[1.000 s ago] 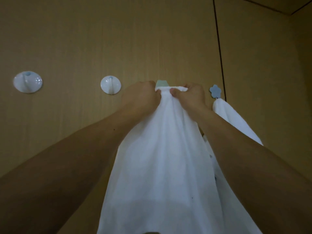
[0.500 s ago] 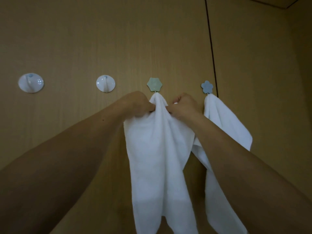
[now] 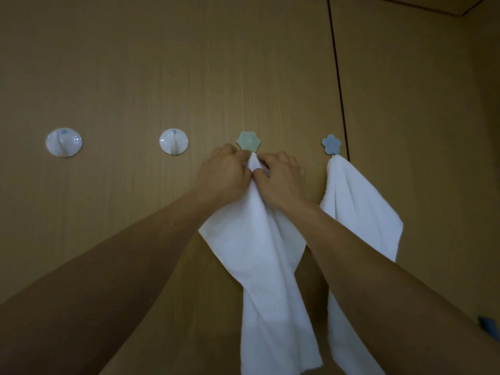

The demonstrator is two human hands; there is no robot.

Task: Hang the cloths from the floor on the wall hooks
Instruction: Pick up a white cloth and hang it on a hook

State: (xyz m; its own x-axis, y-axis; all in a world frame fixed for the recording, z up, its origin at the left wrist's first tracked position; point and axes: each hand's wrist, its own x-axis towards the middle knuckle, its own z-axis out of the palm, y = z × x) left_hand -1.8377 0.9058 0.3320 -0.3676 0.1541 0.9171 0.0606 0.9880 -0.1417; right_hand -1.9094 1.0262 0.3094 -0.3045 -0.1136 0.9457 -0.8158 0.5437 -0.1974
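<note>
A white cloth (image 3: 266, 255) hangs down the wooden wall, its bunched top just under the green flower-shaped hook (image 3: 248, 141). My left hand (image 3: 224, 173) and my right hand (image 3: 281, 180) both pinch that bunched top, one on each side, right below the hook. The hook's prong is hidden by the cloth and my fingers. A second white cloth (image 3: 357, 209) hangs by itself from the blue flower-shaped hook (image 3: 331, 143) to the right.
Two round white hooks (image 3: 63, 142) (image 3: 173, 141) sit bare on the wall to the left. A dark vertical seam (image 3: 338, 77) splits the wall panels beside the blue hook. A small blue object (image 3: 488, 327) shows at the lower right edge.
Both hands brought the cloth's top down from in front of the green hook to just under it. The cloth now drapes narrower against the wall.
</note>
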